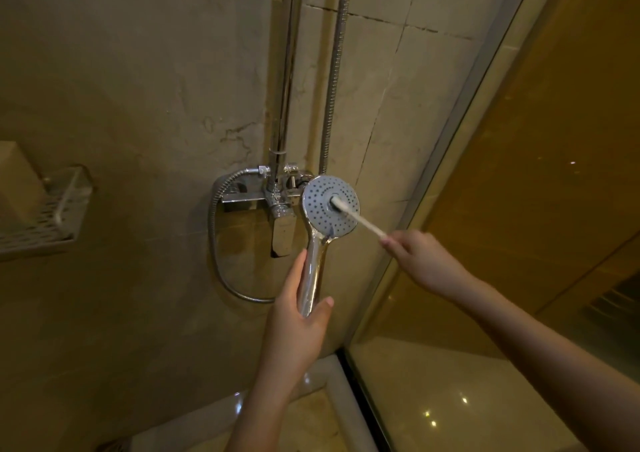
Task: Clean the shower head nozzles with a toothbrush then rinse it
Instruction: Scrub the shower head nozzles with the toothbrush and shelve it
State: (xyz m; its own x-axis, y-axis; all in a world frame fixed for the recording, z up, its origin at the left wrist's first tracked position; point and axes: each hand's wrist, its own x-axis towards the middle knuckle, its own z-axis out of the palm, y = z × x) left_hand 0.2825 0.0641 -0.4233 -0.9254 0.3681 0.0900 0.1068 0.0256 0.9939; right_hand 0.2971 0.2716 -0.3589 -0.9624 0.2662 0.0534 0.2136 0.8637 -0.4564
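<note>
Bare forearms reach up into the shower corner from the bottom of the view. Nearest, the left hand [296, 316] is wrapped around the lower part of the chrome handle of the shower head [330, 206], thumb on the right side of the handle and fingers [294, 275] lying along its left side, so the grip is closed on it. The shower head is held upright in front of the wall tap [277, 195], its round grey face with rows of dark nozzles turned toward the camera.

To the right, the right hand [420, 257] pinches the end of a pale toothbrush [360, 219], its fingers clenched round the handle. The toothbrush runs up and to the left from the hand, and its head presses against the centre of the nozzle face.

A metal hose [216, 243] loops from the tap down the tiled wall [138, 88] and back toward the handle's base; a second ribbed hose and a chrome riser pipe [285, 70] run up the wall above the tap. A perforated metal shelf [45, 216] hangs on the wall at the left. A glass panel [519, 209] closes the right side.
</note>
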